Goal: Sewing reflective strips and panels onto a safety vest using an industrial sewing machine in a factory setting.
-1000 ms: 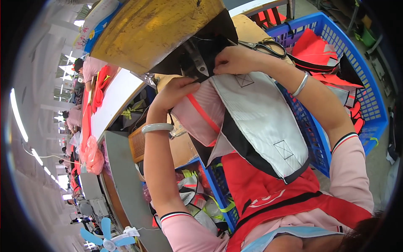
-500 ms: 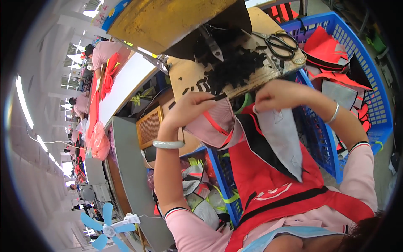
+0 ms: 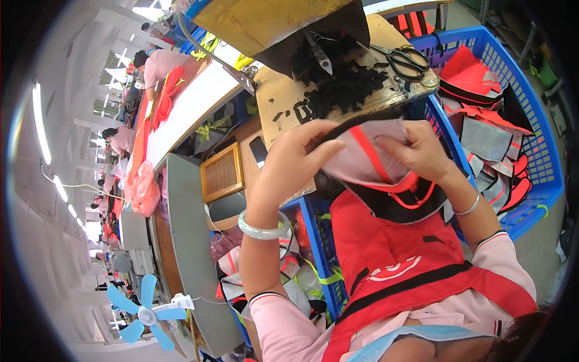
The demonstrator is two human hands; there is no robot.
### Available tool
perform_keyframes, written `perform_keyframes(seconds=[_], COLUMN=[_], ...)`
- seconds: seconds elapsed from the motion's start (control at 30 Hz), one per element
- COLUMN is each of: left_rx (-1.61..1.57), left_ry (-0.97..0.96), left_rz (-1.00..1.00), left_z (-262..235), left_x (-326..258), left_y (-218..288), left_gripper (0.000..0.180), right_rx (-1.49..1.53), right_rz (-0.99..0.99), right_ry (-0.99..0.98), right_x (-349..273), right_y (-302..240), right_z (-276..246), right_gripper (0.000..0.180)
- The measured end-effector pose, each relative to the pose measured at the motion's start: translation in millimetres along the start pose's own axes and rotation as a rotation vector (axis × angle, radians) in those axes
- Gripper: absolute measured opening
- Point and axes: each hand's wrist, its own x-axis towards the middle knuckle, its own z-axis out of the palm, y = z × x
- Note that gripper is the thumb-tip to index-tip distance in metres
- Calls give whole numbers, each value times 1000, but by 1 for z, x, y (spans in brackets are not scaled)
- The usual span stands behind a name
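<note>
A sewn fabric piece [image 3: 353,163] with a pale grey-pink inner face, a red strip and black edging spans my two hands above the red apron [image 3: 362,241]. At its left edge, my left hand [image 3: 295,154] pinches the cloth between thumb and fingers. My right hand [image 3: 422,151] grips its right side, with the thumb pressed on the pale face. Red binding and a black panel hang below the pale part. The fingertips behind the cloth are hidden.
Black scraps [image 3: 350,87], snips [image 3: 321,57] and black-handled scissors [image 3: 409,63] lie on the worn worktable [image 3: 274,90] ahead. A blue basket [image 3: 546,133] of sewn pieces stands at right. A phone [image 3: 259,151] lies at left. Another person [image 3: 163,66] works farther off.
The fabric piece has been turned and spread, so its pale face and red strip show. My right hand has moved down onto it. The long grey panel that hung down is no longer visible.
</note>
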Motion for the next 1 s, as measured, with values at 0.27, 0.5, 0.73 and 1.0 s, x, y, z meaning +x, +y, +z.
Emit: perform_keyframes(seconds=[0.27,0.5,0.73,1.0], left_rx=[-262,-749,-858,-1162], left_ry=[254,394,499,517], left_rz=[3,-157,-181,-257], left_z=[43,48,41,40], left_x=[26,63,96,120], left_y=[-33,-75,-102,-121], left_gripper=[17,22,14,9], right_rx=[169,76,-128,-201], right_rz=[110,146,174,234], right_ry=[2,193,169,186], right_x=[-1,30,60,82], right_y=[2,47,64,90], right_z=[-23,-28,-33,-34], right_gripper=[29,33,30,35])
